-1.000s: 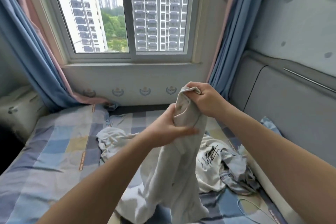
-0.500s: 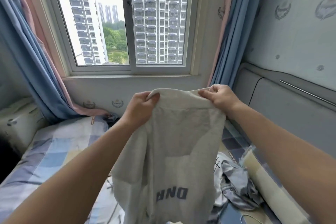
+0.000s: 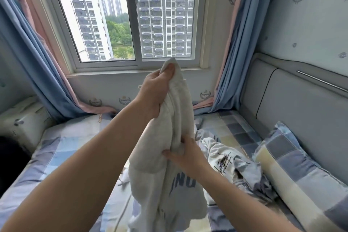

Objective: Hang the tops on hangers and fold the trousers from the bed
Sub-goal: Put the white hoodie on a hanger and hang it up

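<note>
A person's left hand [image 3: 157,92] holds up a pale grey jersey garment with dark blue lettering [image 3: 148,164] above the blue-and-lilac checked bed [image 3: 62,149]; the fingers [image 3: 167,70] are clamped on the bunched top edge of the cloth, level with the sill of the white-framed window [image 3: 131,24]. The right hand [image 3: 185,153] is lower down on the same garment; its fingers [image 3: 169,153] are curled round a gathered fold just above the lettering, which is partly hidden in the creases. The garment hangs in a loose column between the two bare forearms, its lower end blurred near the mattress; whether it is a top or trousers cannot be told from this angle.

A white top printed with black script [image 3: 216,149] lies crumpled on the bed just right of the right hand; a rumpled grey-blue garment [image 3: 252,184] lies against it, nearer the camera. A checked pillow in blue, grey and cream [image 3: 293,164] lies along the padded grey headboard [image 3: 301,115] at the right; blue curtains edged in pink [image 3: 37,58] hang at both sides of the window, through which high-rise blocks and green trees are seen.
</note>
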A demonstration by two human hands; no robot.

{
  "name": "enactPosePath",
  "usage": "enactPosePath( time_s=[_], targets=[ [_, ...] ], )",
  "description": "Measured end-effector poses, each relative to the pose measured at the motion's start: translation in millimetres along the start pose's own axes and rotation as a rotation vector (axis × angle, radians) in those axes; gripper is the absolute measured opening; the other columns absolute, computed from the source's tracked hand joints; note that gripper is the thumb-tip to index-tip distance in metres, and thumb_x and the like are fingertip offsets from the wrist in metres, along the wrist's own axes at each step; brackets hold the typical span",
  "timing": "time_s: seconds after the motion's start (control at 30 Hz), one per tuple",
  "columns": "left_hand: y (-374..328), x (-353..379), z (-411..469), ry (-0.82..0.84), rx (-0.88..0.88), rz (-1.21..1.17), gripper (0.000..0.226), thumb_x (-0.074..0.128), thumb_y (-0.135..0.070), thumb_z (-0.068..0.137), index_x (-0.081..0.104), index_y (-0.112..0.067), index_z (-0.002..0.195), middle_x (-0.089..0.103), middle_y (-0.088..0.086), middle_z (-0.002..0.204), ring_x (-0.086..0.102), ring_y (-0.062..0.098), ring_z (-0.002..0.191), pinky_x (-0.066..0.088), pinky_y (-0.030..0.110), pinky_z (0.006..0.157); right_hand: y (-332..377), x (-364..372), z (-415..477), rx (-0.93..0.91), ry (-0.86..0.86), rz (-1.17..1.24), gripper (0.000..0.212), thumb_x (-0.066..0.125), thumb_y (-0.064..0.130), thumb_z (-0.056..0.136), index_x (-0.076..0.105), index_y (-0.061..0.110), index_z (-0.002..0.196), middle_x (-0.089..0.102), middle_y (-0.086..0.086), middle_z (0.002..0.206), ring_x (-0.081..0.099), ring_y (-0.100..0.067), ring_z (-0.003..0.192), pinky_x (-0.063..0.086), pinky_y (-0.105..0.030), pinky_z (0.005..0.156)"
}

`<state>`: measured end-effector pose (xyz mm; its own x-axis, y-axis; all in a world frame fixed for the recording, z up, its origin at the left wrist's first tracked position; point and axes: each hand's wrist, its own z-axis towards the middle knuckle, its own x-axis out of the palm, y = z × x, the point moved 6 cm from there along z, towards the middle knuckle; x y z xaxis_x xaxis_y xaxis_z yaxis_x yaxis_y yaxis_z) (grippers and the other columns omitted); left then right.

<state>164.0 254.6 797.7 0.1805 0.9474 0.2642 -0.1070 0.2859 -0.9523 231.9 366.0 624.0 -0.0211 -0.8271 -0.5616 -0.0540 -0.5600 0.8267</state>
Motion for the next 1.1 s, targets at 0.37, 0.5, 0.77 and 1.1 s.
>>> enactPosePath(
  time_s=[0.37, 0.5, 0.77, 1.1],
  targets=[
    [2.8, -86.0, 14.0, -0.409, 0.028, 0.227, 0.021, 0.065, -0.036, 0.097, 0.066, -0.017, 0.089, 0.060, -0.001, 0.074, 0.061, 0.015, 0.067, 0.053, 0.027, 0.058, -19.4, -57.6, 28.5, -0.091, -0.091, -0.133, 0.032, 0.056, 0.027, 0.101, 0.061, 0.004, 0.079, 0.061, -0.004, 0.069, 0.056, -0.025, 0.070, 0.044, -0.037, 0.062],
    [24.5, -101.3, 14.9, -0.383, 0.027, 0.482, 0.048, 0.071, -0.030, 0.093, 0.051, -0.016, 0.135, 0.057, 0.003, 0.124, 0.057, 0.019, 0.110, 0.050, 0.034, 0.098, 5.4, -77.1, 32.6, -0.013, -0.039, 0.234, 0.039, 0.053, 0.025, 0.104, 0.060, -0.011, 0.092, 0.059, -0.018, 0.078, 0.058, -0.028, 0.070, 0.053, -0.050, 0.060],
    [96.0, -34.9, -66.4, -0.037, 0.204, 0.715, 0.029, 0.079, -0.048, 0.081, 0.067, -0.026, 0.096, 0.070, -0.009, 0.089, 0.069, 0.011, 0.083, 0.058, 0.040, 0.080, 53.1, -99.4, 45.4, 0.165, -0.118, 0.637, 0.024, 0.051, 0.018, 0.103, 0.062, 0.002, 0.090, 0.068, -0.016, 0.078, 0.070, -0.026, 0.059, 0.058, -0.040, 0.050],
    [196.4, -23.4, -82.3, 0.011, -0.229, 0.825, 0.040, 0.060, -0.051, 0.095, 0.068, -0.013, 0.084, 0.067, -0.001, 0.072, 0.067, 0.025, 0.076, 0.051, 0.036, 0.065, 98.0, -112.9, 48.9, 0.065, -0.098, 0.941, 0.023, 0.049, 0.016, 0.104, 0.062, -0.001, 0.102, 0.074, -0.014, 0.079, 0.074, -0.029, 0.076, 0.060, -0.039, 0.063]
  ],
)
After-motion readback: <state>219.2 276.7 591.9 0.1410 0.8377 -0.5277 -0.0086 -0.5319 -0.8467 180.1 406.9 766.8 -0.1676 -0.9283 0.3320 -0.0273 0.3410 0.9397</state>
